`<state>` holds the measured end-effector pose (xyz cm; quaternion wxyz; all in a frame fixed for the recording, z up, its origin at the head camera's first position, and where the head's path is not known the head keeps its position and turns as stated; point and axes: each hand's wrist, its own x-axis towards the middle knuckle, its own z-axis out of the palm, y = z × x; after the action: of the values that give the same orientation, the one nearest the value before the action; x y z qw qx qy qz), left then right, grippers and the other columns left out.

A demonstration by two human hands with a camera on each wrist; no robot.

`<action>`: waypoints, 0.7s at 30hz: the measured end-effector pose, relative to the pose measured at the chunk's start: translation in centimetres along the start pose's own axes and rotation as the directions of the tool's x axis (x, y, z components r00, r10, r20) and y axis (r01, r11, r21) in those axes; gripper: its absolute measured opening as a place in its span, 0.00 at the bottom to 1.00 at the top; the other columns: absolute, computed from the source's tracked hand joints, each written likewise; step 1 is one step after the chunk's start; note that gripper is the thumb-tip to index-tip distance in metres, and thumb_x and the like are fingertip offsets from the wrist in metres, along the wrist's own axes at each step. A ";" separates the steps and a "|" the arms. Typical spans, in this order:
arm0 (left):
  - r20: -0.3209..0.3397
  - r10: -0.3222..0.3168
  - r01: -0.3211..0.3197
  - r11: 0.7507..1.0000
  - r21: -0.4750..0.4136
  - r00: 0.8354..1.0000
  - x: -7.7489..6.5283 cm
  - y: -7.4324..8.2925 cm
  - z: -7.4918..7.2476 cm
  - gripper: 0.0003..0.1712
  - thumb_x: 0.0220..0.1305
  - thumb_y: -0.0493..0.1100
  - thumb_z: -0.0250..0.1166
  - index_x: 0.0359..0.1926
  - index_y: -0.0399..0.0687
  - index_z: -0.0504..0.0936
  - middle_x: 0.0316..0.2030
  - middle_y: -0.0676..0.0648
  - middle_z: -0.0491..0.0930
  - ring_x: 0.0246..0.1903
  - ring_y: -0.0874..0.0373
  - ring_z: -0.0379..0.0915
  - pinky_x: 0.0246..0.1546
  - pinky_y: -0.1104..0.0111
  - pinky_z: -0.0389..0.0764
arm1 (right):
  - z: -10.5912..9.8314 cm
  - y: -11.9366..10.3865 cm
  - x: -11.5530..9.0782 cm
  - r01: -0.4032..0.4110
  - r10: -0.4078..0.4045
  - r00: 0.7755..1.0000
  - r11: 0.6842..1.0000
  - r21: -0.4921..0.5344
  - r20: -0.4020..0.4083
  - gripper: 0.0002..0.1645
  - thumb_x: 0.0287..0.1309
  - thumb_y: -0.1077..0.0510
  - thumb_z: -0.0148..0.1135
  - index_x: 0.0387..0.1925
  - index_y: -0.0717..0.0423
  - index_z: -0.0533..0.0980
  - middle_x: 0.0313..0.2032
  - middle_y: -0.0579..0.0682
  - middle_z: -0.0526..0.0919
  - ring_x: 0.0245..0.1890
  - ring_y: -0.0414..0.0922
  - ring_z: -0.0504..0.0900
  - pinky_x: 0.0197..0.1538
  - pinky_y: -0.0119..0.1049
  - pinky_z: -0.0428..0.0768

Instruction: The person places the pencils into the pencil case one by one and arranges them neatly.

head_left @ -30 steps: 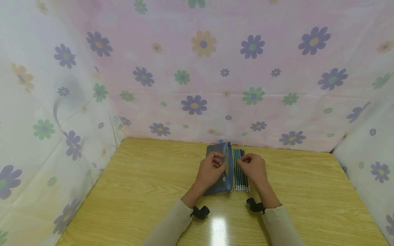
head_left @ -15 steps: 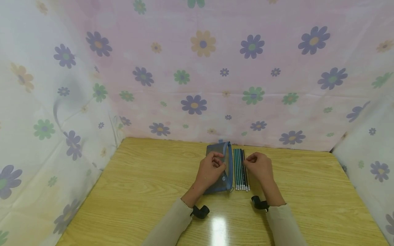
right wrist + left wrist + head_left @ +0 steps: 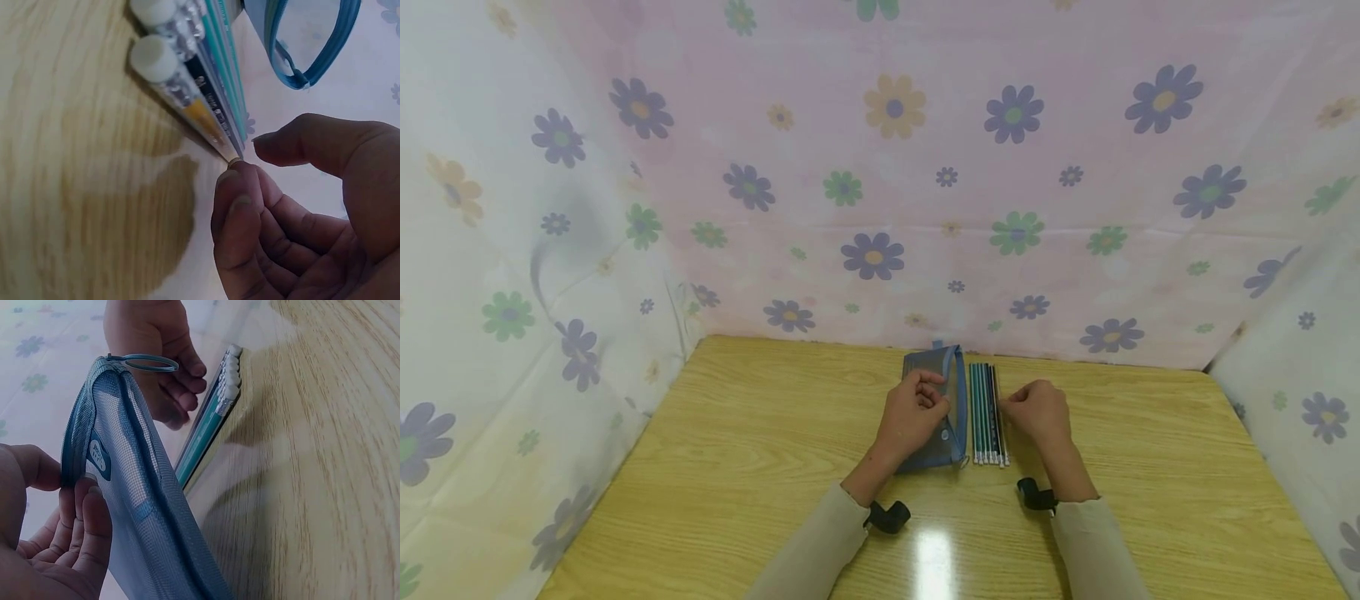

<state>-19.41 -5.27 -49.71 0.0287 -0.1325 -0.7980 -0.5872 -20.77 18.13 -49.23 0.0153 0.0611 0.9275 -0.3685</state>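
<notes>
A blue mesh zip pouch [image 3: 934, 367] lies on the wooden table [image 3: 760, 433], its open zip edge facing the pencils. My left hand [image 3: 913, 412] pinches that edge between thumb and fingers and lifts it, as the left wrist view shows on the pouch [image 3: 137, 506] with its ring pull [image 3: 149, 362]. Several teal and dark pencils [image 3: 987, 408] with white eraser ends lie in a row just right of the pouch. My right hand [image 3: 1033, 412] rests at their right side, fingers loosely curled. In the right wrist view a fingertip [image 3: 234, 181] touches the outermost pencil [image 3: 194, 106]; thumb apart, nothing held.
Flowered cloth walls [image 3: 880, 167] close in the table at the back and on both sides. Bare wood stretches left of the pouch and right of the pencils. A black wrist camera mount [image 3: 887, 517] sits on each forearm.
My right hand has slid rightward off the pencil row to its right side. The left hand keeps its pinch on the pouch edge and has not moved.
</notes>
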 end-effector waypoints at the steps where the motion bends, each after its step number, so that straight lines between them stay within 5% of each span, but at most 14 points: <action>1: 0.000 -0.002 0.002 1.000 -0.001 1.000 0.0 0.0 0.0 0.14 0.73 0.35 0.66 0.57 0.40 0.81 0.35 0.46 0.82 0.32 0.57 0.79 0.29 0.69 0.77 | 0.0 0.0 0.0 0.000 0.000 1.000 1.000 -0.007 0.005 0.16 0.63 0.54 0.73 0.27 0.65 0.88 0.26 0.56 0.89 0.27 0.51 0.85 0.34 0.50 0.84; 11: 0.001 -0.007 0.007 1.000 0.003 1.000 0.0 -0.1 -0.1 0.14 0.72 0.37 0.66 0.57 0.43 0.81 0.35 0.48 0.81 0.31 0.60 0.79 0.29 0.68 0.78 | 0.4 0.3 0.1 -0.041 0.042 0.999 0.998 -0.038 0.012 0.20 0.63 0.52 0.73 0.19 0.61 0.85 0.18 0.50 0.84 0.20 0.47 0.80 0.25 0.41 0.76; 21: -0.002 -0.014 0.014 1.000 0.000 1.000 0.0 -0.1 -0.1 0.14 0.72 0.36 0.66 0.56 0.43 0.81 0.35 0.47 0.82 0.32 0.57 0.79 0.29 0.68 0.77 | 0.6 -0.1 0.0 -0.107 0.107 0.994 0.990 -0.091 0.002 0.30 0.64 0.50 0.70 0.08 0.51 0.73 0.08 0.43 0.67 0.09 0.41 0.64 0.15 0.34 0.61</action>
<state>-19.47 -5.40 -49.72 0.0256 -0.1264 -0.7987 -0.5877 -20.82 17.62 -49.62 0.0408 0.1088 0.9386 -0.3247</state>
